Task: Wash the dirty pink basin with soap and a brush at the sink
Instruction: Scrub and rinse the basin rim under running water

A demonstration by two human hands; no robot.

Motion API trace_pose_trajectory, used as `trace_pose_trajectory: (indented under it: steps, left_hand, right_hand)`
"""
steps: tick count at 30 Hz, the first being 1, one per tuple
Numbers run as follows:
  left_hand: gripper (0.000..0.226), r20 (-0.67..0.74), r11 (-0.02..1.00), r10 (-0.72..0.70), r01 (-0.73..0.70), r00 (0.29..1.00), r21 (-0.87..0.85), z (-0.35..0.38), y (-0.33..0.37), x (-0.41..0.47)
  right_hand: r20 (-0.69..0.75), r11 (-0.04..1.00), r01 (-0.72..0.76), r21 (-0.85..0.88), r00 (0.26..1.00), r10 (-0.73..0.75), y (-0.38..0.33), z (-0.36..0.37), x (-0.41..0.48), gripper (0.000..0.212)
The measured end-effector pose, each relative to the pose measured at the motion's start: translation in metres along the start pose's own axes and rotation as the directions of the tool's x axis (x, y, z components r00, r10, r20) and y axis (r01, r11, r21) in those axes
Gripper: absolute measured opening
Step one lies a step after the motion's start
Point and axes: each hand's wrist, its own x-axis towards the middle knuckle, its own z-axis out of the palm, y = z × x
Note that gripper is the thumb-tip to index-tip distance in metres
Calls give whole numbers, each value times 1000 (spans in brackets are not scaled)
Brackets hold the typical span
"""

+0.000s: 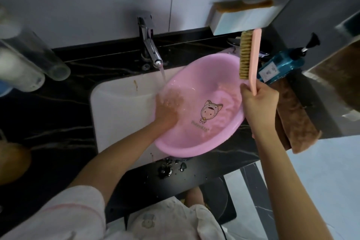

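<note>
Dark marble counter (58, 122) up front, wet w/ drops (165, 170) at near edge. Set into it, white sink (116, 113), w/ pink basin (194, 138) tilted across its right half, cartoon print inside. L hand (168, 109) laid on basin's inner wall, fingers loosely spread, gripping nothing, under running water. R hand (259, 103) wrapped round brush (250, 56) handle by basin's right rim, brush upright, bristles facing left. Further back, chrome tap (151, 48) pouring into basin; blue soap bottle (282, 64) behind brush, brown towel (296, 119) at right; white wall (97, 6) at rear
</note>
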Motion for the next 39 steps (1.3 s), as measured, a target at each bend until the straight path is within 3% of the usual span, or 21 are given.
trace_pose_trajectory:
  steps: [2,3,5,6,7,9,10,12,13,14,15,16,18,20,21,23,25,26,30,36,39]
  left_hand:
    - [65,204,988,59,-87,977,130,4,6,-16]
    - [67,321,986,107,-143,941,90,3,8,-27]
    - [64,551,963,266,-189,791,-193,-6,11,-47]
    - [62,631,927,331,-119,702,-355,-15,13,-57]
    - [61,670,872,385,-12,635,-490,-21,14,-64]
    - [65,645,751,471,111,602,-651,-29,17,-74]
    - [70,634,744,499,84,591,-663,-30,16,-75]
    - [65,688,870,465,-145,557,-471,-25,8,-65]
    - [59,701,924,380,-285,604,-255,-23,1,-57]
    - [54,634,925,313,-377,708,-36,-18,-7,-48]
    - [53,517,919,263,-375,815,123,-15,-16,-41]
    - [54,364,937,214,-296,907,187,-11,-26,-32]
    - [59,108,994,94,-98,990,37,0,-45,-15]
    - [68,-9,951,-108,101,994,-292,2,-51,-8]
    - [72,-1,843,-234,203,972,-498,1,-48,-6]
    - [61,154,471,-354,318,922,-823,5,-42,-5]
    - [44,273,179,-335,345,902,-922,2,-42,-13]
    - [38,279,131,-320,334,906,-934,-3,-44,-19]
    - [32,226,164,-326,291,918,-943,-25,-53,-48]
    - [12,44,98,-431,95,901,-991,-65,-59,-110]
    - [14,-14,83,-490,31,872,-996,-82,-63,-133]
  right_hand:
    - [-11,1000,13,4,1000,-13,-1,0,-2,12]
    - [-19,1000,15,6,1000,-15,-2,2,-3,13]
    - [-35,1000,15,13,999,-15,-4,5,-5,14]
    - [-44,1000,10,24,999,-9,-4,6,-6,13]
    - [-54,999,2,42,999,0,-4,7,-6,12]
    - [-61,997,-2,71,998,6,-5,6,-7,10]
    - [-60,997,7,74,998,-2,-5,6,-6,11]
    - [-52,997,29,67,998,-25,-5,7,-6,13]
    - [-51,997,34,68,998,-31,-6,7,-6,13]
    - [-47,997,35,73,998,-32,-6,8,-7,13]
    - [-47,996,36,81,998,-33,-5,8,-7,13]
    - [-48,995,41,92,998,-37,-5,8,-8,15]
    - [-52,993,56,105,997,-51,-4,8,-8,25]
    - [-49,991,64,115,997,-58,-3,7,-10,28]
    - [-54,990,67,123,997,-60,-3,6,-10,29]
    - [-65,989,70,128,996,-62,0,4,-12,35]
    - [-55,990,44,135,998,-37,5,-1,-10,31]
    - [-42,991,20,134,999,-14,9,-5,-7,27]
    - [45,998,-48,39,998,46,32,-29,12,34]
    - [244,984,-123,-130,958,152,53,-29,31,30]
    - [316,961,-191,-201,916,248,62,-6,36,26]
